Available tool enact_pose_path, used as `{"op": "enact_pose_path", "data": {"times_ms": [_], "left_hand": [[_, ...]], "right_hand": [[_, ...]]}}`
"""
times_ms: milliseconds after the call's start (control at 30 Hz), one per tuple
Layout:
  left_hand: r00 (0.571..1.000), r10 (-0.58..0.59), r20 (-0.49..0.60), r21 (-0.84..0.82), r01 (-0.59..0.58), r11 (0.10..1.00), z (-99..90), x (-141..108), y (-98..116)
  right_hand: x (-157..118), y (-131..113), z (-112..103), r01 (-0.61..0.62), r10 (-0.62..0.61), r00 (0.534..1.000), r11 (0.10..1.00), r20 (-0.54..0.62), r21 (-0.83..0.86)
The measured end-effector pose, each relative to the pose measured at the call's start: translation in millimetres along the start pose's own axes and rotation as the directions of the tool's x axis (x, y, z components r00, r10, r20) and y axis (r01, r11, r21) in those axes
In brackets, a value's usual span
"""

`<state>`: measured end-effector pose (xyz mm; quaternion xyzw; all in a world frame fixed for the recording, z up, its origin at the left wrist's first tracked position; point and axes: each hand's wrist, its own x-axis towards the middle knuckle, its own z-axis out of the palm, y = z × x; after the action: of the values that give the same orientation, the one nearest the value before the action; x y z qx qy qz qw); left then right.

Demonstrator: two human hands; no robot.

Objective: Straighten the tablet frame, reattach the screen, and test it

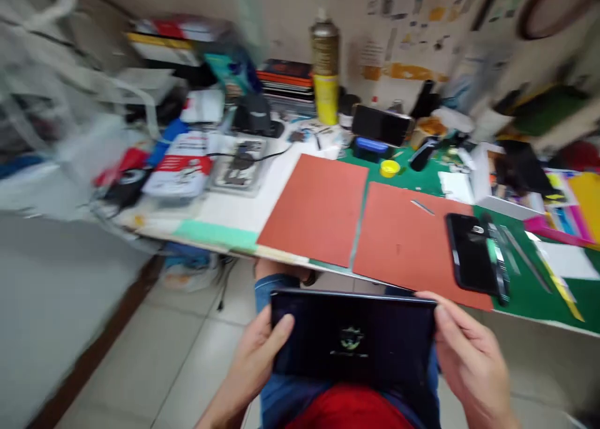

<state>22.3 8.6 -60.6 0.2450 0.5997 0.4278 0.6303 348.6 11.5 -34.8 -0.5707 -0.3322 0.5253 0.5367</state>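
Observation:
A dark tablet (319, 335) is held level above my lap, its black screen showing a small pale logo with a line of text too blurred to read. My left hand (260, 348) grips the left edge, thumb on the front. On the opposite edge, my right hand (473, 348) is closed round the side, with its thumb near the upper corner. Just beyond the tablet, two reddish-brown sheets (319, 210) lie side by side on the table. A black phone (471, 251) rests at the right sheet's edge.
On the green cutting mat (529, 297) lie thin tools and a yellow strip. A white tray (504, 207) of small parts stands at right. A tall spray can (325, 72) is against the wall. Boxes (180, 166) and cables crowd the left. The table edge runs before my knees.

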Motion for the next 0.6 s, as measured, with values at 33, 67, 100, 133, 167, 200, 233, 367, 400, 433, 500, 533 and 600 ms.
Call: {"op": "enact_pose_path", "data": {"times_ms": [33, 67, 100, 133, 167, 200, 233, 367, 400, 433, 500, 533, 600], "left_hand": [[1.000, 0.004, 0.016, 0.022, -0.004, 1.000, 5.6, -6, 7], [1.000, 0.011, 0.001, 0.025, -0.011, 1.000, 10.1, -11, 14], [1.000, 0.013, -0.027, 0.021, -0.012, 1.000, 13.3, -18, 20], [0.999, 0.009, -0.050, 0.026, -0.007, 1.000, 15.4, -24, 24], [0.998, 0.002, -0.068, 0.030, 0.000, 1.000, 16.5, -30, 27], [0.997, -0.003, -0.082, 0.036, 0.006, 0.999, 16.9, -35, 29], [0.996, -0.005, -0.094, 0.042, 0.009, 0.999, 17.0, -40, 31], [0.993, 0.020, -0.113, 0.020, -0.018, 1.000, 18.4, -46, 31], [0.994, 0.023, -0.108, 0.012, -0.022, 1.000, 19.2, -45, 30], [0.994, 0.021, -0.107, 0.006, -0.020, 1.000, 19.8, -44, 29], [0.990, -0.003, -0.141, 0.001, 0.003, 1.000, 20.1, -41, 26], [0.985, -0.019, -0.172, -0.002, 0.019, 1.000, 19.7, -40, 24], [0.975, -0.044, -0.219, -0.007, 0.043, 0.999, 18.3, -38, 20]], "right_hand": [[3, 5, -5, -0.085, 0.088, 0.995, 0.994, -0.039, 0.069], [6, 9, -10, -0.150, 0.160, 0.983, 0.982, -0.088, 0.115], [10, 13, -14, -0.197, 0.215, 0.967, 0.971, -0.134, 0.137], [13, 16, -18, -0.235, 0.259, 0.952, 0.960, -0.161, 0.151], [16, 17, -22, -0.266, 0.293, 0.940, 0.950, -0.174, 0.161], [19, 19, -24, -0.289, 0.318, 0.932, 0.942, -0.176, 0.169], [21, 20, -27, -0.303, 0.334, 0.926, 0.936, -0.176, 0.179], [27, 24, -32, -0.306, 0.351, 0.912, 0.927, -0.214, 0.216], [28, 26, -33, -0.312, 0.360, 0.907, 0.923, -0.218, 0.227], [29, 27, -34, -0.323, 0.374, 0.902, 0.916, -0.215, 0.238], [32, 30, -34, -0.339, 0.390, 0.898, 0.908, -0.203, 0.248], [33, 31, -34, -0.339, 0.388, 0.901, 0.909, -0.195, 0.242], [34, 32, -34, -0.321, 0.361, 0.914, 0.922, -0.185, 0.214]]}}
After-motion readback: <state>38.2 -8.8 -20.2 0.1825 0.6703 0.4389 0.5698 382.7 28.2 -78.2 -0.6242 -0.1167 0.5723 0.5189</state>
